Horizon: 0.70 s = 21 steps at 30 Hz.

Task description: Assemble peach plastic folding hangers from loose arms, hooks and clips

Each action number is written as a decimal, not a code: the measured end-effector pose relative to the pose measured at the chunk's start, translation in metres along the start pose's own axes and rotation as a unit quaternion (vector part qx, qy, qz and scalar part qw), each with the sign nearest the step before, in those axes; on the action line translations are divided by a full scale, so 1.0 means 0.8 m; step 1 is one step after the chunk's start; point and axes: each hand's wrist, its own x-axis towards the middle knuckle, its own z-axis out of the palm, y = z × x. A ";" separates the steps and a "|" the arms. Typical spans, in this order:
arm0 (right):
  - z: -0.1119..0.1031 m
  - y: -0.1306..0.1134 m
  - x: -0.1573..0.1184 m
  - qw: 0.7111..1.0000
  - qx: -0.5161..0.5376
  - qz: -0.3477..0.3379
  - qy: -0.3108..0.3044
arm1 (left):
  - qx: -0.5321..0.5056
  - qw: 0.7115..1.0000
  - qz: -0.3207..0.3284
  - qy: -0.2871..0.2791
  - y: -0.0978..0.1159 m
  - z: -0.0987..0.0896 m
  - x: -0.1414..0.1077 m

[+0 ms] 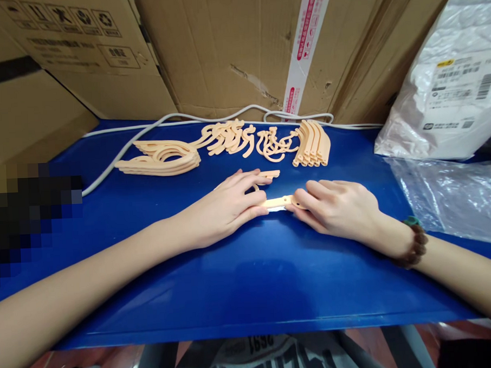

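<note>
A cream plastic hanger part (276, 202) is stretched between my two hands, low over the blue table. My left hand (234, 203) closes thumb and index finger on its left end. My right hand (331, 204), with a brown beaded bracelet at the wrist, grips the right end, where a small hole shows in the plastic. Just beyond my left fingertips is another cream piece (269, 174), partly covered by the fingers. How the pieces join under my fingers is hidden.
Behind my hands lie stacked curved hanger arms (159, 165), a heap of cream pieces (227, 136), loose hooks (273, 145) and a row of short arms (312, 143). A white cable (145, 128) crosses the back. Cardboard boxes (231, 49) and a plastic bag (440, 88) border the table (250, 281).
</note>
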 end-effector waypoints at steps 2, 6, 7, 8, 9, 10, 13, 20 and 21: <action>0.001 0.000 0.000 1.000 0.002 -0.001 -0.003 | 0.002 1.000 0.002 -0.002 -0.001 0.000 0.000; 0.004 0.000 0.001 1.000 0.018 0.001 0.004 | 0.008 1.000 0.004 -0.011 -0.001 0.000 0.000; 0.004 0.000 0.001 1.000 0.024 0.003 0.005 | 0.009 1.000 0.004 -0.011 -0.001 0.000 0.000; 0.005 0.000 0.001 1.000 0.029 0.003 0.005 | 0.011 1.000 0.005 -0.011 -0.001 0.000 0.000; 0.005 0.000 0.001 0.999 0.034 0.003 0.004 | 0.014 1.000 0.007 -0.011 -0.001 0.000 0.000; 0.005 0.000 0.001 0.999 0.037 0.003 0.001 | 0.017 1.000 0.007 -0.012 -0.001 0.000 0.001; 0.004 0.000 0.001 0.999 0.037 0.000 0.001 | 0.021 1.000 0.009 -0.017 -0.001 0.000 0.001; 0.006 -0.001 0.000 0.999 0.025 -0.006 0.034 | 0.018 1.000 0.010 -0.019 0.000 -0.001 0.001; 0.006 -0.001 0.000 0.999 0.036 -0.004 0.030 | 0.019 1.000 0.010 -0.019 0.000 -0.001 0.001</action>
